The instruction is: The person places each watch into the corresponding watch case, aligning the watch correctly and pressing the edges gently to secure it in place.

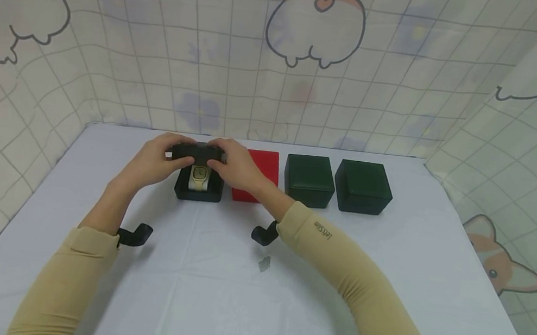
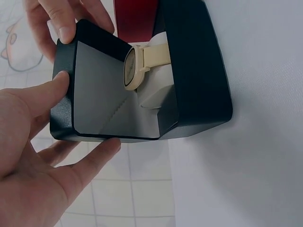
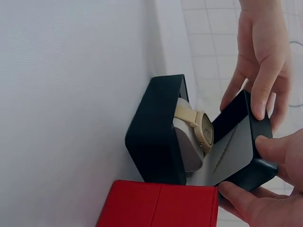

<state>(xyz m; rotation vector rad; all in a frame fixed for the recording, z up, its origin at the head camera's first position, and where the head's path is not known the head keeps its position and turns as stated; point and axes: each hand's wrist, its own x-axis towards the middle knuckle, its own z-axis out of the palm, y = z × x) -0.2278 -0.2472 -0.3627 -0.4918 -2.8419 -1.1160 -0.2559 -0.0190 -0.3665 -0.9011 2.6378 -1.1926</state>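
Note:
A black watch box stands on the white table, its hinged lid raised. Inside, a gold-coloured wristwatch is wrapped around a pale cushion. My left hand grips the left side of the lid, thumb on its front edge and fingers behind. At the right side, my right hand holds the same lid between thumb and fingers. Both wrist views show the lid's grey lining and the fingers of both hands around its rim.
A red box stands directly right of the watch box, partly behind my right hand. Farther right are two dark green boxes, one nearer and one beyond. A small grey patch shows on the tablecloth. Patterned curtain surrounds the table.

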